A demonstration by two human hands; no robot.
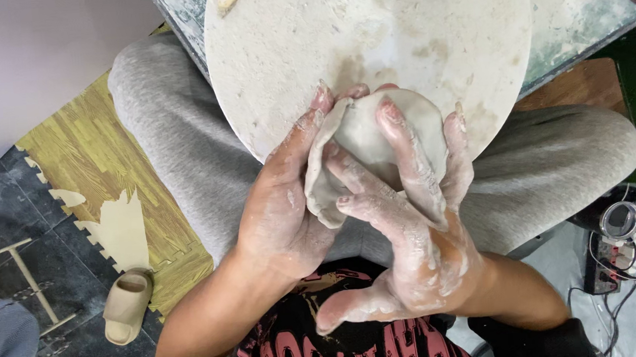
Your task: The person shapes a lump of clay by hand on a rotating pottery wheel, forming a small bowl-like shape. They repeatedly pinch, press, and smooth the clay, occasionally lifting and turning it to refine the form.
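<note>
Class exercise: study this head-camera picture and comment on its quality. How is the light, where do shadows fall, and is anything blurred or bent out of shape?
Head view: soft, even light with no harsh glare; the left hand, right hand and clay piece are sharp; faint shadow lies under the hands on the round board; the wide lens bends the edges, stretching the beige slipper.

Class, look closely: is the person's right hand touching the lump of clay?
Touching. The head view shows the right hand with its fingers pressed flat across the clay.
</note>
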